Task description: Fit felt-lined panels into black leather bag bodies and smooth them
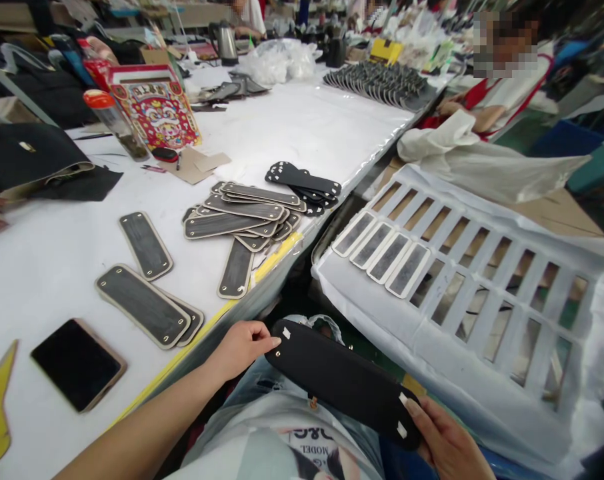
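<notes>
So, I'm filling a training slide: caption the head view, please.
The left hand and right hand hold a black round-ended panel beside a white table bearing dark-grey, pale-edged panels.

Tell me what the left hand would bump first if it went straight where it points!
The black strip, which the left hand holds by one end. Past it, the white slotted rack might be next, but depth is hard to tell here.
</notes>
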`<state>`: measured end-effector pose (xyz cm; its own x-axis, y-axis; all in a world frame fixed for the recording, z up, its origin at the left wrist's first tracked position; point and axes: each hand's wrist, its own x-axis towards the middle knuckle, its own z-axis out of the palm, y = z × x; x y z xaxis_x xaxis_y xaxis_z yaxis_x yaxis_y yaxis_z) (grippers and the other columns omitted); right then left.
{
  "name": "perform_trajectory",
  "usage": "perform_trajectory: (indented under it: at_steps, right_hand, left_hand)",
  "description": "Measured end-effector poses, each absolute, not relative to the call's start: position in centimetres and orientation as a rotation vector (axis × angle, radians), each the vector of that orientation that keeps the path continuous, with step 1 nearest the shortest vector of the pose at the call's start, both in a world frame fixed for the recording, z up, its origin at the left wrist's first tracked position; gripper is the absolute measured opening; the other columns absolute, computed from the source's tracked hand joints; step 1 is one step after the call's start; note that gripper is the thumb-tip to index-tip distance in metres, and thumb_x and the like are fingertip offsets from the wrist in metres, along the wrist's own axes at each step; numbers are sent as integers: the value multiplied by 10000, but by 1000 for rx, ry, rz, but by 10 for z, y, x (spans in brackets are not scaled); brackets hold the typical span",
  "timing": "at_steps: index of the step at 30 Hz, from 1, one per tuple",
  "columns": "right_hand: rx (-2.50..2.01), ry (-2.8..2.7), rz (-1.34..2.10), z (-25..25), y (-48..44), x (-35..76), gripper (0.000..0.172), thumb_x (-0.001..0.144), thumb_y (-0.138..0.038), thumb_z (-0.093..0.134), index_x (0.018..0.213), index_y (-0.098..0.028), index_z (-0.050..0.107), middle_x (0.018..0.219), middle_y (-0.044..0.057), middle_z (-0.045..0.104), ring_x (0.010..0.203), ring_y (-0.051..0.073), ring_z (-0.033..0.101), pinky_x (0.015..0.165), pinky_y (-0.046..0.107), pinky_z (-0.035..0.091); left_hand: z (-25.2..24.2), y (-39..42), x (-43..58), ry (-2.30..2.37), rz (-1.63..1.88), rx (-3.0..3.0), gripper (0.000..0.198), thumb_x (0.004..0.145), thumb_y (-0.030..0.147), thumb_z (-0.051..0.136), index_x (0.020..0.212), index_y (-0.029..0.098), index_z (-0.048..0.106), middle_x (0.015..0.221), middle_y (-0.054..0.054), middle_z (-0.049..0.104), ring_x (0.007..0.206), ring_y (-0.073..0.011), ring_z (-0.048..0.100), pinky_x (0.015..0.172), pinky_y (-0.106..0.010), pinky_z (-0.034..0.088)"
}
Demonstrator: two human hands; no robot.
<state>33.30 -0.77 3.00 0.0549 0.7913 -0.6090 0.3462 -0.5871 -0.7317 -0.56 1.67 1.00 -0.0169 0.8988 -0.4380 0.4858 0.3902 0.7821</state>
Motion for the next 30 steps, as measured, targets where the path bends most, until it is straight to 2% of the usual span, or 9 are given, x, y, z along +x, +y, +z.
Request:
perform_trajectory:
  at_steps: [6, 11, 17, 22, 30]
  right_hand:
    - [-1994, -1170, 1533, 31, -6, 333, 378, 704, -598, 561, 670, -228, 493, 524, -54, 350, 425, 98, 301, 378, 229, 276]
    - [-1978, -1118, 1581, 28, -6, 335, 350, 726, -588, 558, 706, -242, 507, 568, -28, 447, 463, 126, 406, 402, 236, 358]
    - [-1955, -1102, 1546, 28, -2, 330, 368, 661, -586, 616, 644, -239, 492, 562, -30, 436, 481, 133, 421, 421, 246, 397]
    - [-1986, -1131, 1505, 32, 0, 327, 379, 637, -592, 622, 618, -232, 503, 520, -38, 419, 428, 114, 366, 359, 234, 321]
    - [-2062, -1241, 1405, 37, -2, 325, 415, 680, -633, 535, 627, -222, 504, 434, -54, 374, 387, 102, 315, 366, 238, 257]
  left_hand:
    - [8, 20, -5, 1687, 523, 1198, 332, 699, 467, 601, 594, 152, 588, 526, 41, 488, 533, -111, 413, 519, -232, 315]
    - [8, 22, -7, 1683, 543, 1151, 327, 686, 459, 609, 585, 149, 586, 510, 44, 481, 511, -104, 399, 501, -228, 305]
    - [9, 24, -8, 1678, 527, 1162, 304, 671, 434, 621, 581, 144, 595, 511, 41, 483, 515, -104, 406, 502, -228, 306]
    - [8, 23, -9, 1687, 528, 1165, 302, 677, 435, 608, 582, 149, 600, 501, 41, 480, 499, -102, 399, 490, -229, 299]
    - [5, 18, -6, 1706, 553, 1148, 338, 690, 484, 593, 587, 162, 587, 485, 42, 484, 463, -101, 400, 465, -225, 304]
